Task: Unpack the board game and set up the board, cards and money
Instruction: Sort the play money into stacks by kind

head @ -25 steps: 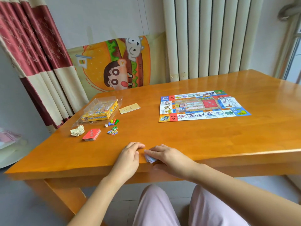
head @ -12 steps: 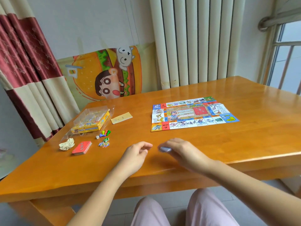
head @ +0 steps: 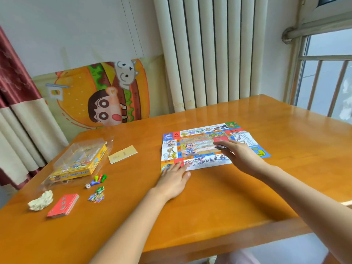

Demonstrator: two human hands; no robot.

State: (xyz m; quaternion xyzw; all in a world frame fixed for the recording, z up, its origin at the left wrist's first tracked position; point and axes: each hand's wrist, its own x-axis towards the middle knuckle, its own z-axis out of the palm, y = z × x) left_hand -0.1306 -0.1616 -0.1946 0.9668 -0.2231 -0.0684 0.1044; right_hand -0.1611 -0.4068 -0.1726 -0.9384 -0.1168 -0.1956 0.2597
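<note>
A colourful paper game board [head: 200, 147] lies flat on the wooden table [head: 219, 202]. My left hand [head: 174, 177] rests flat, fingers straight, on the board's near left corner. Over the board's middle my right hand [head: 238, 156] pinches a thin stack of cards [head: 221, 147]. At the table's left lie a red card deck [head: 63, 205], small coloured pawns [head: 99, 178] with a die [head: 87, 185], a heap of tiny printed pieces [head: 97, 195], a cream card [head: 122, 154] and the yellow game box [head: 80, 164] in clear wrapping.
A crumpled paper ball [head: 41, 201] sits near the table's left edge, beside the red deck. A cartoon cushion [head: 99, 98] leans behind the table, with a radiator [head: 219, 54] and a barred window [head: 327, 77] beyond. A curtain [head: 17, 103] hangs at far left.
Both hands moved forward from the near table edge to the board. The right hand carried the card stack out over the board's middle, and the left hand landed flat on the corner.
</note>
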